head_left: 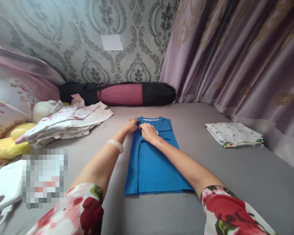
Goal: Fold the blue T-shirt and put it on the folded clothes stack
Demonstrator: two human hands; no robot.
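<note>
A blue T-shirt [159,166] lies flat on the grey bed sheet, its sides folded inward and its collar pointing away from me. At the shirt's upper left edge, by the shoulder, my left hand [131,126] has its fingers closed on the cloth. Just to the right of it, my right hand [148,132] rests over the upper part of the shirt with bent fingers pinching the fabric. Part of the chest, including a small white print, is hidden beneath my right hand.
Stacked clothes [68,120] lie at the left beside yellow and white plush toys [22,133]. A white power bank [7,186] with a cable sits front left, near a blurred-out item. Folded patterned cloth [234,133] lies right. A black and pink long bag [120,94] lines the wall.
</note>
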